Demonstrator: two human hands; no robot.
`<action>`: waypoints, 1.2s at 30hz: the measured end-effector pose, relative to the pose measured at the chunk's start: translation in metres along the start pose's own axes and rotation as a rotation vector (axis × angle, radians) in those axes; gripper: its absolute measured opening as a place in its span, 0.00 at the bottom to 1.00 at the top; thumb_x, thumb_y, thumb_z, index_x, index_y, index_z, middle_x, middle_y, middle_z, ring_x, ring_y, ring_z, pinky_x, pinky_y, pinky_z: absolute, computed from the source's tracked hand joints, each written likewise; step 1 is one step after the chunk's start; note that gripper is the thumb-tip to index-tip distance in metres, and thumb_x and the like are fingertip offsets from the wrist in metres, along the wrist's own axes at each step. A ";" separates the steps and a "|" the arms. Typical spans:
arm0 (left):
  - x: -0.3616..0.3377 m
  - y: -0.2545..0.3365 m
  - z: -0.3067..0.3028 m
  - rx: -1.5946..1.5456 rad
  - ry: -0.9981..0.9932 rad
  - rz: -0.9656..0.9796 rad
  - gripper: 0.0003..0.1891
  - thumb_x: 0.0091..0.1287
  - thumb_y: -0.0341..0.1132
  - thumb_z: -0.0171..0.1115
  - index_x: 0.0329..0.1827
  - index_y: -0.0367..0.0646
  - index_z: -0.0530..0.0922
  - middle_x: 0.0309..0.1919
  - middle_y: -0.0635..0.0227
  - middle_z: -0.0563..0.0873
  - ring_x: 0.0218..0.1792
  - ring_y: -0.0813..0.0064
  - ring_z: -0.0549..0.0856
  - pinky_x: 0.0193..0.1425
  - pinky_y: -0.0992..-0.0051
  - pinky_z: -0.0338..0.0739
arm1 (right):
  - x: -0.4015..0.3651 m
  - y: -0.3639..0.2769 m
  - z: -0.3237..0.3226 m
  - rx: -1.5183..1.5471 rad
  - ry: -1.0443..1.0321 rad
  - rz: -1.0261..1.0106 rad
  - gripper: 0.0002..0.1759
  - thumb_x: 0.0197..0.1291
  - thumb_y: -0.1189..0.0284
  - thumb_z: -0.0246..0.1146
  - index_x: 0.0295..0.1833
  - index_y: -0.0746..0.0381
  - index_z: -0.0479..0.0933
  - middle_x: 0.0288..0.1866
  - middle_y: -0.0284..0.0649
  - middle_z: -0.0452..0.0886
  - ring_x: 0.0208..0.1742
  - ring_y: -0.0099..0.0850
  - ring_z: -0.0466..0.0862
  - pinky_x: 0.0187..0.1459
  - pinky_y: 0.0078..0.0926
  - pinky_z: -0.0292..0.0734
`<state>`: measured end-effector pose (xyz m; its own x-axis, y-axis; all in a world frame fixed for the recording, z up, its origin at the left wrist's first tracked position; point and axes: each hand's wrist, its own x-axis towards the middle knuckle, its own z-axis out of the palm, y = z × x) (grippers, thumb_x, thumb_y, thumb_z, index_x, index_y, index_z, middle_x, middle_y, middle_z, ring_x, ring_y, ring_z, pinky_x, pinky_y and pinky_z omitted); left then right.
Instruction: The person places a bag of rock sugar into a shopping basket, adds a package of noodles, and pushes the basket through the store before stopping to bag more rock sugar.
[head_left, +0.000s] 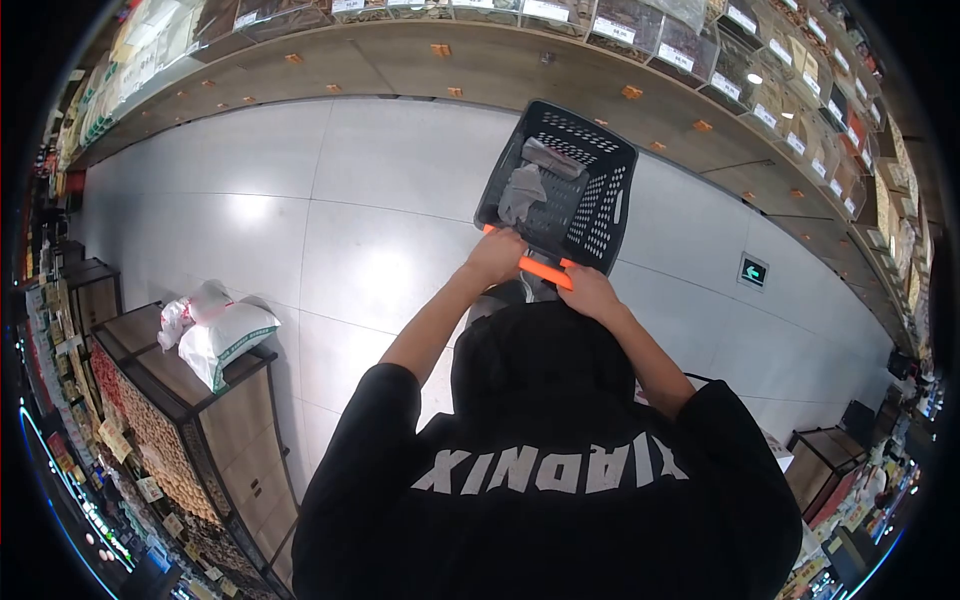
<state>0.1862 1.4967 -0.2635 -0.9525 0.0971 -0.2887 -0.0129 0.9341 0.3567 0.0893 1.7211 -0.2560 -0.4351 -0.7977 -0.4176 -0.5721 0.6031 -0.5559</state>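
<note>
A dark grey shopping basket with perforated sides stands ahead of me over the floor, turned slightly. An orange handle crosses its near end. My left hand is closed around the left part of this handle. On the right part, my right hand is closed as well, its fingers partly hidden. Inside the basket lie a crumpled greyish item and a flat, pale folded item; I cannot make out their kind.
Shelving with clear bins and price labels curves along the far side. To the left, a wooden display stand bears a white sack and a plastic bag. A green arrow sign lies in the pale tiled floor.
</note>
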 end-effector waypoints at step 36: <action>0.136 0.158 0.016 -0.292 -0.009 -0.769 0.13 0.55 0.34 0.63 0.38 0.35 0.86 0.38 0.47 0.89 0.43 0.50 0.90 0.49 0.54 0.84 | 0.072 0.100 -0.114 -0.493 -0.206 -0.596 0.11 0.49 0.62 0.66 0.31 0.57 0.87 0.32 0.42 0.89 0.38 0.40 0.89 0.39 0.43 0.82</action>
<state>0.0592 1.6630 -0.2606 -0.6431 -0.5296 -0.5531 -0.7405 0.6142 0.2730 -0.0784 1.7245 -0.2594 0.1506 -0.9415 -0.3014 -0.9302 -0.0317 -0.3657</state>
